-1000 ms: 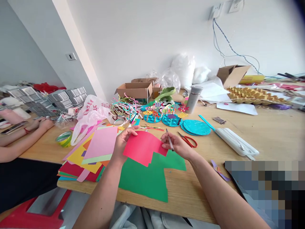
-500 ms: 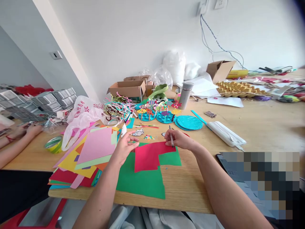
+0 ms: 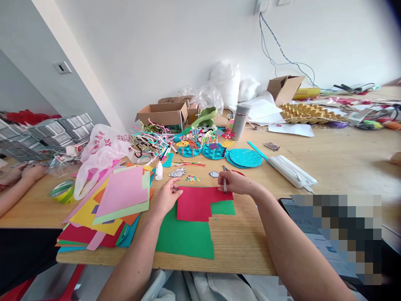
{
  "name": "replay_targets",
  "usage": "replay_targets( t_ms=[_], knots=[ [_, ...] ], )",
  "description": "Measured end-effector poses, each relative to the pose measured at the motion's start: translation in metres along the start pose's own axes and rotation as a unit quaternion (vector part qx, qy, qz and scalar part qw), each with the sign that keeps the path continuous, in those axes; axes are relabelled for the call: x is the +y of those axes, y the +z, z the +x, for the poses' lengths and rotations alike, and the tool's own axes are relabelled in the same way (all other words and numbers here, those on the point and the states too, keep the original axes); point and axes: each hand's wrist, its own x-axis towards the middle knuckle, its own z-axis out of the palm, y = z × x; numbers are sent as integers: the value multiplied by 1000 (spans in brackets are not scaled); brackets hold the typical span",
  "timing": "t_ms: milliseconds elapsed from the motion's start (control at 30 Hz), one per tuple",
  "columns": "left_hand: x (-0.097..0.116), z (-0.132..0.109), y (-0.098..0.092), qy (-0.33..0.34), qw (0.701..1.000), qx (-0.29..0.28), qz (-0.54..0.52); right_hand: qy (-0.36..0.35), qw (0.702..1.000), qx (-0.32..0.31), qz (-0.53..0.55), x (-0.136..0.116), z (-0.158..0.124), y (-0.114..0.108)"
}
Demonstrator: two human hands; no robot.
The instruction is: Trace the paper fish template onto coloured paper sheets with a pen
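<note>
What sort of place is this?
Probably a craft workroom: a wooden table bears a pile of coloured paper, a tangle of fuzzy craft stems and colourful fish cutouts.

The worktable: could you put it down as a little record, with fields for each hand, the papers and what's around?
left hand: at the upper left corner of the red paper; grip unclear
right hand: grip on a pen, over the paper's right part
red paper: lying on the green sheet
beyond the papers: white bottle, paper fish, coloured bits
at the left: pile of coloured papers, tape roll
</note>
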Motion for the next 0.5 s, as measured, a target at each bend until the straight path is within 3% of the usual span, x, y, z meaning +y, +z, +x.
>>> replay_targets(
  t_ms=[267, 500],
  knots=[
    [-1, -3, 1, -3, 1000, 11, 19, 25, 1000, 3, 18, -3, -4, -1],
    [-5, -2, -1, -15, 1000, 5, -23, 43, 997, 3, 68, -8, -4, -2]
  ],
)
